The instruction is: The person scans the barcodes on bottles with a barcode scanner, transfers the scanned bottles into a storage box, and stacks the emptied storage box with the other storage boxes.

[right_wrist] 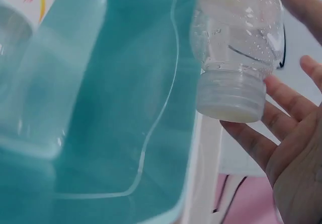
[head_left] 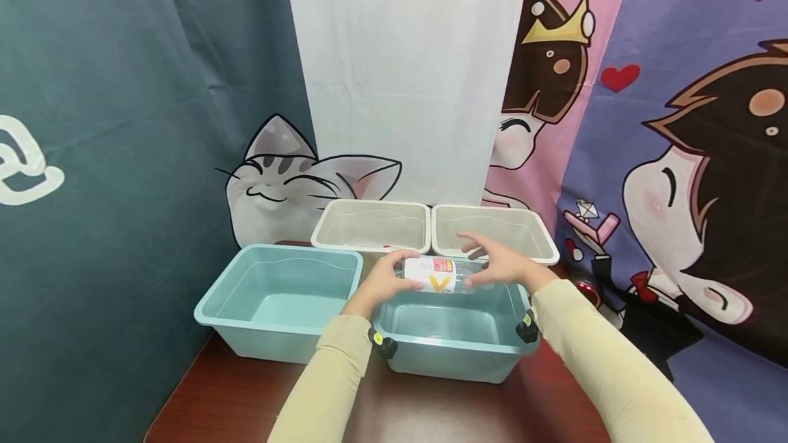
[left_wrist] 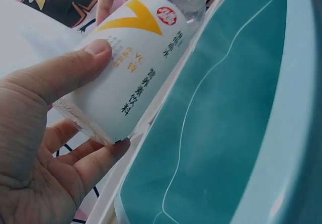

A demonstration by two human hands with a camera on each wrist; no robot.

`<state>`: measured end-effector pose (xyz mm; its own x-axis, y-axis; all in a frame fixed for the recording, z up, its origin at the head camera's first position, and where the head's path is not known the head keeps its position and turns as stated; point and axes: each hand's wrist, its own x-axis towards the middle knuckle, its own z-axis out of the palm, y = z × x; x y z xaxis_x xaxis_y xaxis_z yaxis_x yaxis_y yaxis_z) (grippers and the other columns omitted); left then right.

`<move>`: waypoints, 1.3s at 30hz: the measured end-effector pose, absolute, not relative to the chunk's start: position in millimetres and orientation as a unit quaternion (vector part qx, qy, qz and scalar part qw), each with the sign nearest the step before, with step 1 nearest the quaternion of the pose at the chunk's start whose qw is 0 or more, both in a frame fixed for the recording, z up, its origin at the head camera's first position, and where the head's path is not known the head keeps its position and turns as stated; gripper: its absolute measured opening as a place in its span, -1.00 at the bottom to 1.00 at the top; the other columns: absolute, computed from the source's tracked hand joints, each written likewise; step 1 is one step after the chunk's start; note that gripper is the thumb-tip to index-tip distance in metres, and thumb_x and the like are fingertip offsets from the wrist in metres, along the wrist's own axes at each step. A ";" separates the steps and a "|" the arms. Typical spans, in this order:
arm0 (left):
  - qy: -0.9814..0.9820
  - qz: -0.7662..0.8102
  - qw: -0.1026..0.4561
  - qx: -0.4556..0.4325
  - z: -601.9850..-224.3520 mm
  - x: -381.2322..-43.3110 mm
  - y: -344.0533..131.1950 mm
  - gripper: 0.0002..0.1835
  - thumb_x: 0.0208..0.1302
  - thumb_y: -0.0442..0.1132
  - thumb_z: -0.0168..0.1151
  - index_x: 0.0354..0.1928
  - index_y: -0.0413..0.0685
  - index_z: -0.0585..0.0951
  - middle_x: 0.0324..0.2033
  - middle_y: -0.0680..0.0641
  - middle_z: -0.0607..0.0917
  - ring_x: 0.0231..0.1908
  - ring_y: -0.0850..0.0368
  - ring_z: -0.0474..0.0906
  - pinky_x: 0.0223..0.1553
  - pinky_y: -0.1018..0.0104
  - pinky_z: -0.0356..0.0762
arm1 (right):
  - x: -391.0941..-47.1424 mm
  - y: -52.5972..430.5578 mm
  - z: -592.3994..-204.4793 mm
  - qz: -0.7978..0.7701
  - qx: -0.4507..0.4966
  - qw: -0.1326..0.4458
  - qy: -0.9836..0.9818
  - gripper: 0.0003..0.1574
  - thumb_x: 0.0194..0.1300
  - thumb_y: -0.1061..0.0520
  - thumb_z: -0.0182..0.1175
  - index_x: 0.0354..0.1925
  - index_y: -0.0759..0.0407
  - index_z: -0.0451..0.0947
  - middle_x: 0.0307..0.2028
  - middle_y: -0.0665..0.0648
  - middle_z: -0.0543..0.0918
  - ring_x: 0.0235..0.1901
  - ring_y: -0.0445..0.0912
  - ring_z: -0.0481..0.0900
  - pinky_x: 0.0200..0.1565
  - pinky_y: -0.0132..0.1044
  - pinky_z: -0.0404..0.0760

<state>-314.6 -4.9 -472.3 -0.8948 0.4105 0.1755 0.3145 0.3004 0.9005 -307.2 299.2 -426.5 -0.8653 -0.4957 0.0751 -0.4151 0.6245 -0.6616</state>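
Note:
A clear plastic drink bottle (head_left: 438,275) with a white label and an orange V lies sideways above the right teal bin (head_left: 452,361). My left hand (head_left: 383,284) grips its base end, the thumb (left_wrist: 83,65) pressing the label and the other fingers beneath. At the capped end, my right hand (head_left: 507,265) has its fingers spread. In the right wrist view, the fingertips come close to the white cap (right_wrist: 231,100); whether they touch it, I cannot tell. Droplets speckle the bottle's clear shoulder (right_wrist: 244,27).
Another teal bin (head_left: 277,340) stands at the left. Two off-white bins, one left (head_left: 375,205) and one right (head_left: 492,210), stand behind the teal ones. All rest on a reddish-brown table (head_left: 431,412) before a printed cloth backdrop (head_left: 406,74).

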 end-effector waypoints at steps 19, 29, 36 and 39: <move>0.783 0.593 0.058 0.178 -470.6 -315.3 -8.9 -0.34 0.05 -0.23 0.60 0.25 0.15 0.59 0.07 -0.03 0.62 0.04 -0.01 0.55 -0.08 0.18 0.69 | -286.2 295.2 -481.0 -0.831 -0.081 0.025 0.550 -0.19 0.44 0.32 0.04 0.50 0.03 -0.05 0.22 0.24 0.50 0.06 -0.01 0.67 0.06 -0.04 0.71; 0.778 0.601 0.040 0.178 -460.0 -316.4 -6.7 -0.35 0.05 -0.22 0.61 0.23 0.12 0.60 0.09 -0.01 0.59 0.07 -0.07 0.54 -0.08 0.19 0.68 | -277.4 259.2 -478.9 -0.901 -0.038 0.030 0.432 -0.20 0.45 0.35 0.03 0.51 0.07 -0.04 0.14 0.10 0.57 0.13 0.04 0.63 0.12 -0.02 0.67; 0.776 0.598 0.023 0.200 -454.0 -316.2 -5.2 -0.34 0.05 -0.26 0.60 0.25 0.00 0.58 0.06 -0.03 0.64 0.06 -0.13 0.55 -0.13 0.21 0.68 | -274.2 234.8 -479.7 -0.907 -0.021 0.006 0.421 -0.39 0.41 0.39 0.02 0.35 0.05 0.25 0.20 0.15 0.54 0.06 0.01 0.68 0.10 -0.09 0.69; 0.778 0.595 0.023 0.199 -451.4 -313.9 -5.4 -0.33 0.05 -0.26 0.60 0.26 -0.02 0.57 0.05 -0.02 0.64 0.04 -0.08 0.55 -0.13 0.22 0.67 | -273.1 232.2 -480.1 -0.905 -0.027 -0.007 0.424 -0.47 0.41 0.39 0.02 0.27 0.06 0.31 0.18 0.15 0.55 0.05 0.01 0.69 0.08 -0.09 0.70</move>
